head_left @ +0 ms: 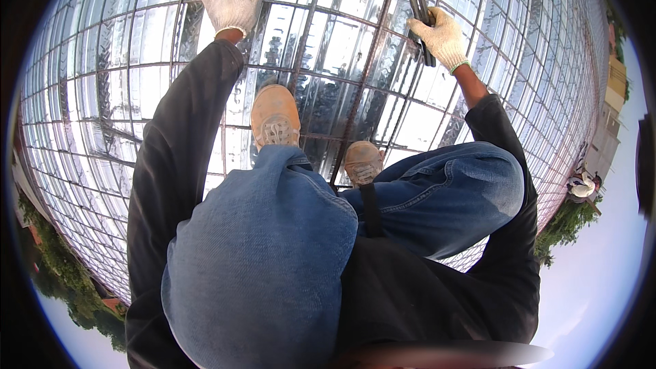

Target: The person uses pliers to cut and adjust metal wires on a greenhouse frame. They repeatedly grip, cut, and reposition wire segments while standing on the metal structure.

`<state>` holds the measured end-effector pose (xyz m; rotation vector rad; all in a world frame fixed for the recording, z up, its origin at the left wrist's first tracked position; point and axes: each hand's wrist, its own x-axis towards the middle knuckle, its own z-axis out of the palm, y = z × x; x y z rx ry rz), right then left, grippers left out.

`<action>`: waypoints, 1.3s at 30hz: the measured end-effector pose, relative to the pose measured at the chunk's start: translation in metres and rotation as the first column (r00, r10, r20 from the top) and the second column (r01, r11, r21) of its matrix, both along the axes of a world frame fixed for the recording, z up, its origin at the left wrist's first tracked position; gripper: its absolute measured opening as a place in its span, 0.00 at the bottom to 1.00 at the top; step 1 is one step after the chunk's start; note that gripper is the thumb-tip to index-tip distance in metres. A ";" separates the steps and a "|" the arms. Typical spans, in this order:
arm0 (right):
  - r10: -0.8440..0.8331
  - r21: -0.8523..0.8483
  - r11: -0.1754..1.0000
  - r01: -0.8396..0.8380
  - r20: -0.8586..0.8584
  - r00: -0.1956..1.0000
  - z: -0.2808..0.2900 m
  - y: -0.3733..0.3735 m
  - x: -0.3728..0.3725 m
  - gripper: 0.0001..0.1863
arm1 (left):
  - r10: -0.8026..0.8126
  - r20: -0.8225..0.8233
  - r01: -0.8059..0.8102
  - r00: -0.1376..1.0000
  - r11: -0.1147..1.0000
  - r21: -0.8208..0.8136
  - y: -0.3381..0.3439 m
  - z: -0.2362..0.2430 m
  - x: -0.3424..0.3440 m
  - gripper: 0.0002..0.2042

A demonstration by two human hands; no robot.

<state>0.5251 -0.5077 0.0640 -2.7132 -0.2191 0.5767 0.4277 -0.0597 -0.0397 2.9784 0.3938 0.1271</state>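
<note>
White-gloved left hand [234, 4], upper left of frame, curls its fingers around a rebar bar [287, 4] of the steel grid [355, 96]. Gloved right hand [441, 37], upper right, is clenched on dark pliers [419, 14] held against the grid above shiny metal decking [102, 96].

Bright daylight glares off the shiny metal decking [342, 89]; fisheye bending and a dark vignette mark the rim.
</note>
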 end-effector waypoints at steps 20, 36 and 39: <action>0.351 -0.086 0.935 -0.344 0.347 0.870 -0.007 0.017 -0.016 0.18 | 0.009 0.050 -0.006 0.999 0.999 -0.044 -0.001 -0.006 0.007 0.30; -0.348 0.000 0.930 0.367 0.321 0.881 -0.023 -0.036 0.011 0.34 | 0.032 -0.010 -0.033 0.999 0.999 -0.039 0.003 0.005 -0.001 0.32; -0.585 0.317 0.806 0.500 0.302 0.753 -0.039 -0.077 0.040 0.32 | 0.010 0.017 -0.008 1.000 0.995 -0.096 -0.008 0.001 0.011 0.32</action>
